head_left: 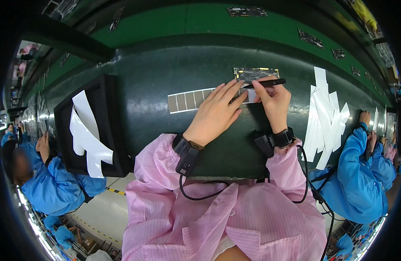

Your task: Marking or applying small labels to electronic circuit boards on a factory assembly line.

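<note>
A strip of grey-brown rectangular stickers on white backing (183,102) lies across the dark green bench. Over its right part my left hand (215,112) rests flat, fingers stretched out and slightly apart, hiding several stickers. My right hand (276,104) grips a slim black pointed tool (272,82), whose blunt end sticks out to the right. Whether it is tweezers or a blade I cannot tell. The tool's front end reaches the strip beside my left fingertips. Just beyond both hands sits a dark circuit board (257,74) with gold-coloured edge parts, partly covered by my fingers.
White strips lie in a pile (324,117) on the right, and a few more lie on a black foam tray (107,113) at left. Circuit boards (247,11) rest on the green belt (165,24) beyond the bench. Co-workers in blue sit on both sides. Cables (305,178) hang from my wrist devices.
</note>
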A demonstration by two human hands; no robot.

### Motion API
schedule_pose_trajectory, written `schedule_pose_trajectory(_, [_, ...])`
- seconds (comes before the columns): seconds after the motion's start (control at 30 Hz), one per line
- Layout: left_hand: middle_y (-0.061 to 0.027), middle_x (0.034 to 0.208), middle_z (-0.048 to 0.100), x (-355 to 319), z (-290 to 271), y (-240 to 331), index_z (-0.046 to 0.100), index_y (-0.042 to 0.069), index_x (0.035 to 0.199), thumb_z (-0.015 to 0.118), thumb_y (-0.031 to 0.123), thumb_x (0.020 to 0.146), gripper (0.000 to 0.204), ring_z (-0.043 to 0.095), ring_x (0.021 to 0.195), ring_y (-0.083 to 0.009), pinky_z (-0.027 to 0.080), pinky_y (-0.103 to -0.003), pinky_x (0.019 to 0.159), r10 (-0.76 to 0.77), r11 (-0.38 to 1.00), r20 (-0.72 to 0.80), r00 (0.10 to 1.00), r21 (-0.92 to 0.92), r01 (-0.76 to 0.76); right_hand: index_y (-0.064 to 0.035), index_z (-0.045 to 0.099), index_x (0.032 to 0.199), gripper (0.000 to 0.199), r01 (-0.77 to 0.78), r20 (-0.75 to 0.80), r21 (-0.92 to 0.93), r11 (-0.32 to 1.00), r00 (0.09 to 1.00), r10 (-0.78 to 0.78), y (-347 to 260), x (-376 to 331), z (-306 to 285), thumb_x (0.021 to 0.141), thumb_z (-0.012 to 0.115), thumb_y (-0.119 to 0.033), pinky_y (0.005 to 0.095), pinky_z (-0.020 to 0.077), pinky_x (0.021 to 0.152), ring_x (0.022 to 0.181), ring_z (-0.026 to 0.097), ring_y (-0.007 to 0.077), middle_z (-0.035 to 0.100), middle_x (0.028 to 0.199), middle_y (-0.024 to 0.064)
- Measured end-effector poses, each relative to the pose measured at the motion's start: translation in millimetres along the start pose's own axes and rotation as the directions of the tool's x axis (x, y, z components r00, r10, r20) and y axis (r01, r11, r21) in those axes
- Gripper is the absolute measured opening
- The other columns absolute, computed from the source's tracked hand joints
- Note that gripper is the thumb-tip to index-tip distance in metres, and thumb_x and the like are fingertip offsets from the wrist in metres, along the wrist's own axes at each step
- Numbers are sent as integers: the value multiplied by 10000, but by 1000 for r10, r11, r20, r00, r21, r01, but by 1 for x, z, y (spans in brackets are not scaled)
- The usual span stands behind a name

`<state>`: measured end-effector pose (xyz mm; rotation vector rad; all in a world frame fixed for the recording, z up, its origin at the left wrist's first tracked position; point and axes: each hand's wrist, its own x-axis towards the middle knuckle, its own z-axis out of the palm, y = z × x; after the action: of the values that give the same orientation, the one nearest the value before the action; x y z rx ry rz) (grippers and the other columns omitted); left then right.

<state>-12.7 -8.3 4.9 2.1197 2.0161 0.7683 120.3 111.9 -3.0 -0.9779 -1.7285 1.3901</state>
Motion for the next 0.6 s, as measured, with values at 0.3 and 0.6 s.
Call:
schedule_pose_trajectory(0.3, [-108,1342,449,0,1,0,538,98,1244,618,172,834,424,455,1237,-281,362,-405,1070,-3,1000,-1,1000,-2,3,30,626,863,94,19,19,-19,1000,1000,-19,-2,-1,1,829,684,-37,199,435,489,541,574,67,625,673,37])
schedule_pose_trajectory(0.6, [-113,1343,445,0,1,-1,541,97,1233,622,168,829,418,451,1239,-288,358,-408,1072,-4,1000,2,1000,-10,4,18,614,858,84,30,-31,109,994,999,-26,-4,-1,-1,838,677,-35,195,413,474,525,550,62,602,681,23])
